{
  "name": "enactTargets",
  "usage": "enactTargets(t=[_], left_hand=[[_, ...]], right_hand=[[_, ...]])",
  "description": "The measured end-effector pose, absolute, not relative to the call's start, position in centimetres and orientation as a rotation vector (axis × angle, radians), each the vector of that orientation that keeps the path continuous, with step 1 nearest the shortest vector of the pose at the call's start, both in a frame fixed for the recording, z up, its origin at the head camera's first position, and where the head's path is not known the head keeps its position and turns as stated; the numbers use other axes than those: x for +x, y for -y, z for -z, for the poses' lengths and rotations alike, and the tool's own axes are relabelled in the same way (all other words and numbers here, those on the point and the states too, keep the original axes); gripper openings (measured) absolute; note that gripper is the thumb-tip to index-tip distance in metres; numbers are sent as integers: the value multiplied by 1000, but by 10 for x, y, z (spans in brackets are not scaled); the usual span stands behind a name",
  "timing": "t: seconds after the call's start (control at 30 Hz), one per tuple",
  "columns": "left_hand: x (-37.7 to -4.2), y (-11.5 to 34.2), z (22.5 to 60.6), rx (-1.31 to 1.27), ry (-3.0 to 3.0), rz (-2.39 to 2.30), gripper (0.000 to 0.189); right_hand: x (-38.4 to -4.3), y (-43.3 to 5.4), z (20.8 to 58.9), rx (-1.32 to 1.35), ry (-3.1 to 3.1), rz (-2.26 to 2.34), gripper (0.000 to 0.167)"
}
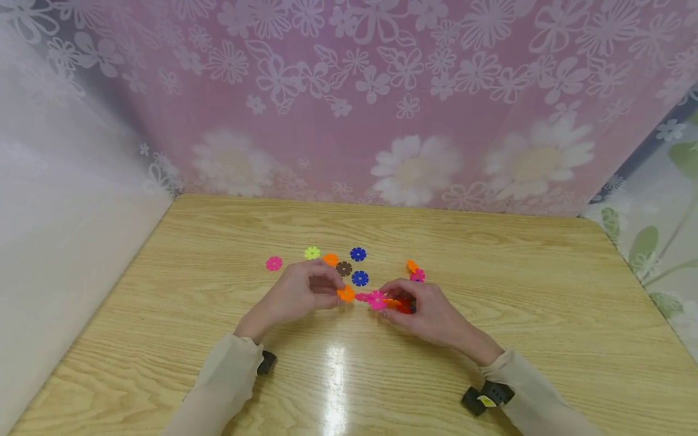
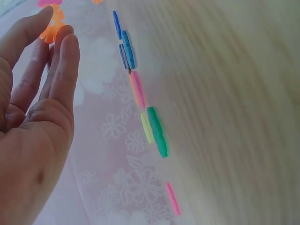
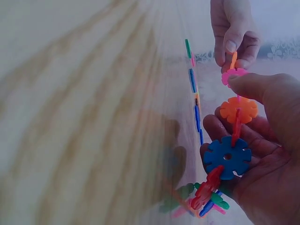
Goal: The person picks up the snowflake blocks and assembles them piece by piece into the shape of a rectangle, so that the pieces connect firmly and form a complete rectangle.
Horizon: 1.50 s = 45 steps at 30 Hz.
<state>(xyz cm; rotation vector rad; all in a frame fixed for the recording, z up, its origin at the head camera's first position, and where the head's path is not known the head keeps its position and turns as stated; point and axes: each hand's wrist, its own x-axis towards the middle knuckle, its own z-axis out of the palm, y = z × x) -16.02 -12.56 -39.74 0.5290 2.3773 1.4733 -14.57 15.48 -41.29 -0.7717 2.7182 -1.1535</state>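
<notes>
Between thumb and fingers, my left hand (image 1: 291,293) pinches an orange notched disc (image 1: 346,293) shaped like a flower. My right hand (image 1: 433,312) holds a chain of interlocked discs, gripping it near a pink disc (image 1: 377,300) at the end that faces the left hand. The orange disc is right by that end; whether the two are slotted together I cannot tell. In the right wrist view the chain runs across the palm, with another orange disc (image 3: 243,110), a blue disc (image 3: 215,159) and a red disc (image 3: 205,190). Its tail (image 1: 417,275) shows past the right fingers.
Loose discs lie on the wooden table (image 1: 491,254) beyond the hands: pink (image 1: 274,263), yellow-green (image 1: 312,253), orange (image 1: 329,259), brown (image 1: 343,269) and two blue ones (image 1: 360,278). A green disc (image 2: 157,131) shows in the left wrist view. Flowered cloth (image 1: 327,121) borders the table's back.
</notes>
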Motion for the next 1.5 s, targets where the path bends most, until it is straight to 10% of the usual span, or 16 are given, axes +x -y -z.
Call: enactTargets(t=[1.5], left_hand=[[-163, 137, 395, 433, -2287, -1454, 23]], right_hand=[[-161, -194, 385, -873, -2717, 1284, 27]])
